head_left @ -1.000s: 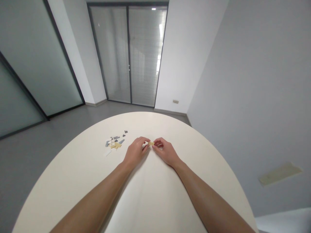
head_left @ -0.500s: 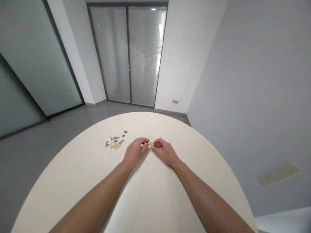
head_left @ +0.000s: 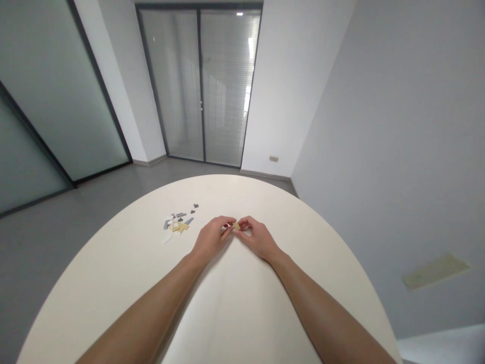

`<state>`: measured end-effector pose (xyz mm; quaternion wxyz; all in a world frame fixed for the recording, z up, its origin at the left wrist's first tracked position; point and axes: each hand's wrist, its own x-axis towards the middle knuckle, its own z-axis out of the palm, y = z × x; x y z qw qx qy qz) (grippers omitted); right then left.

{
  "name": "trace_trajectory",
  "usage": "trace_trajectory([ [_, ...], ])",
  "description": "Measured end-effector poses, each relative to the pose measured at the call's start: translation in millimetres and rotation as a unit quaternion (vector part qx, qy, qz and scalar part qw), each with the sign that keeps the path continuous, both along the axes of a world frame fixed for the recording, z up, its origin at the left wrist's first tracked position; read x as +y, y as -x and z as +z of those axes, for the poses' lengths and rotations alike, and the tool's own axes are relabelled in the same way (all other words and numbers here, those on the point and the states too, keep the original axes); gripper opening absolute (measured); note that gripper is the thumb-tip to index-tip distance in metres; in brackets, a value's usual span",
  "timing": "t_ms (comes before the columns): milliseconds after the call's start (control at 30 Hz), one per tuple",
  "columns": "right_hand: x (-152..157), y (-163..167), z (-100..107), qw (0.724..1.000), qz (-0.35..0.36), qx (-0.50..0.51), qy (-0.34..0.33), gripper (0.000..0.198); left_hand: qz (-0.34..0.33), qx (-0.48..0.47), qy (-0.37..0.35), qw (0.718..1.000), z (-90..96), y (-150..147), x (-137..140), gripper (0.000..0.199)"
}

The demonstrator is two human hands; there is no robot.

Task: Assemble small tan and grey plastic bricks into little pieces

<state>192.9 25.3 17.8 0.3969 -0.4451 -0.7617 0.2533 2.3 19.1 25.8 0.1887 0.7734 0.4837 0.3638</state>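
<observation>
Both my hands meet over the middle of a round cream table (head_left: 242, 313). My left hand (head_left: 210, 238) and my right hand (head_left: 257, 238) pinch one small tan building-block piece (head_left: 236, 226) between their fingertips, just above the tabletop. To the left of my left hand lies a small heap of loose pieces (head_left: 178, 223), grey, tan and white, flat on the table. The tan piece is partly hidden by my fingers.
The table's curved far edge (head_left: 227, 177) runs behind my hands, with grey floor beyond it. Glass sliding doors with blinds (head_left: 202, 86) stand at the back, frosted glass panels (head_left: 56, 91) on the left, and a plain grey wall (head_left: 397, 151) on the right.
My hands have drawn slightly closer together around the tan piece, and the piece has turned a little between the fingertips. The heap of loose pieces has not moved.
</observation>
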Motion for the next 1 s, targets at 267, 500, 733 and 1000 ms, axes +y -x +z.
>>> trace_trajectory([
  [267,-1.5,0.1,1.4,1.0,-0.009,-0.019,-0.014,0.017,0.019,0.016,0.017,1.0,3.9,-0.4,-2.1,0.017],
  [500,0.2,-0.3,0.2,1.0,-0.013,-0.009,-0.019,0.014,0.041,0.028,0.026,0.998,4.8,-0.4,-4.2,0.014],
  [733,1.2,-0.8,-0.7,1.0,-0.006,0.016,0.0,0.015,0.044,0.028,0.03,0.998,3.2,-0.2,-3.1,0.013],
  [1000,0.1,-0.2,1.4,1.0,-0.003,0.023,0.009,0.02,0.04,0.028,0.026,0.998,3.7,-0.5,-3.5,0.015],
])
